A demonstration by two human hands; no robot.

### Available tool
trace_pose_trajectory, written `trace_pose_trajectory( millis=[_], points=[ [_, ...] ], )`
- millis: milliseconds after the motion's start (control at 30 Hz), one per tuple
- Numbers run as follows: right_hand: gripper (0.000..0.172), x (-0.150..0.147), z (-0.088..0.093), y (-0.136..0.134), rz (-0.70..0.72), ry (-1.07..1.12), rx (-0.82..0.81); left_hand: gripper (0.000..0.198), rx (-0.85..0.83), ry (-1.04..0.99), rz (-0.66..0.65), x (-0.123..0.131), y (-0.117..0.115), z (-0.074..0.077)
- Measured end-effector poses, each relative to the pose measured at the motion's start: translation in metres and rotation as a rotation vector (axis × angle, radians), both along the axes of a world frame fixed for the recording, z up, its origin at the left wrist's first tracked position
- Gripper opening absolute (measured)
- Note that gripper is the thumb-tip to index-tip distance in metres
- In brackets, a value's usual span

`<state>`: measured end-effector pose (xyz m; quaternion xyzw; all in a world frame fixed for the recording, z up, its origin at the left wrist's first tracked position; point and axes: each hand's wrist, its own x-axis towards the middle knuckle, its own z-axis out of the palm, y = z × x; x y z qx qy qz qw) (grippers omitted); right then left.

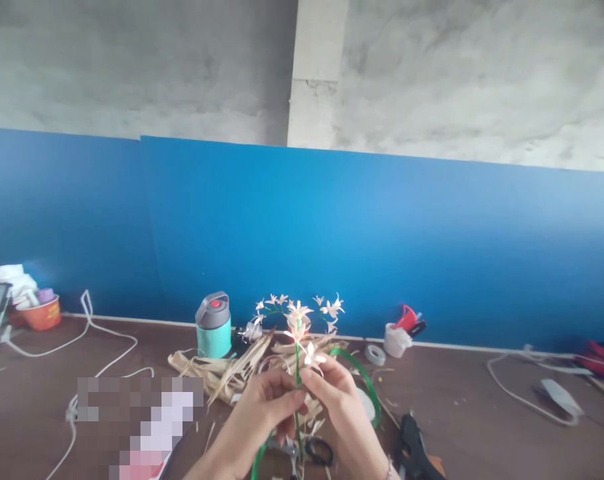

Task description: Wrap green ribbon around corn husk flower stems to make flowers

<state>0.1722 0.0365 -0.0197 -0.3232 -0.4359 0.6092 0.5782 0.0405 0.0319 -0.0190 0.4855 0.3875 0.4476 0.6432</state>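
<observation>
My left hand [279,403] is closed around the green stem [297,367] of an artificial flower, thumb and fingers pinching it below the blossoms. My right hand [335,393] pinches at a low pale blossom [312,356] beside that stem. Higher up, more cream blossoms [297,319] with pointed petals cluster at the top. Smaller blossom sprays show to the left [275,303] and right [331,308]; I cannot tell whether they join the held stem. Under my hands lie scissors [293,451], a black tape ring [319,452] and dry husks [202,373]. Green tape [369,380] curves behind my right hand.
A teal flask [214,327] stands behind the husks. To the right are a white cup with red-handled tools [398,339], a tape roll [375,355] and a black glue gun [415,447]. White cables [117,339] cross the brown table. A blue partition [382,247] borders the back.
</observation>
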Motion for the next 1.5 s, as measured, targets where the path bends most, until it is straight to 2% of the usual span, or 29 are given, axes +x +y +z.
trace_pose_trajectory(
  millis=[100, 267, 367, 500, 567, 667, 767, 867, 933, 1067, 1333, 1500],
  points=[
    [0.022, 0.000, 0.000, 0.001, 0.031, 0.007, 0.058, 0.035, -0.015, -0.040, 0.016, 0.000, -0.003, 0.005],
    [0.020, 0.000, 0.001, 0.000, -0.019, -0.106, 0.186, 0.035, -0.045, -0.095, 0.055, 0.002, -0.005, 0.007],
    [0.022, 0.001, 0.002, -0.002, -0.089, -0.228, 0.271, 0.036, -0.060, -0.128, 0.073, 0.002, -0.004, 0.008],
    [0.016, 0.003, 0.003, -0.003, -0.198, -0.401, 0.470, 0.036, -0.067, -0.165, 0.080, 0.001, -0.003, 0.008],
    [0.015, 0.003, 0.003, -0.003, -0.224, -0.455, 0.520, 0.034, -0.062, -0.167, 0.076, 0.001, -0.002, 0.007],
    [0.014, 0.006, 0.003, 0.001, -0.223, -0.494, 0.467, 0.032, -0.019, -0.120, 0.098, 0.000, 0.000, 0.004],
    [0.016, 0.014, 0.004, 0.007, -0.249, -0.486, 0.315, 0.032, 0.054, -0.027, 0.179, -0.003, 0.003, 0.003],
    [0.025, 0.024, 0.007, 0.009, -0.468, -0.425, 0.233, 0.031, 0.094, 0.042, 0.248, -0.005, 0.006, 0.002],
    [0.023, 0.028, 0.011, 0.006, -0.562, -0.460, 0.290, 0.031, 0.114, 0.065, 0.266, -0.005, 0.007, 0.000],
    [0.019, 0.021, 0.018, -0.007, -0.520, -0.546, 0.477, 0.030, 0.136, 0.110, 0.236, 0.000, 0.004, -0.004],
    [0.018, 0.010, 0.017, -0.009, -0.546, -0.577, 0.399, 0.030, 0.085, 0.094, 0.108, 0.012, -0.004, -0.006],
    [0.012, 0.008, 0.011, -0.009, -0.598, -0.647, 0.536, 0.037, -0.026, -0.077, 0.138, 0.012, -0.006, -0.005]
  ],
)
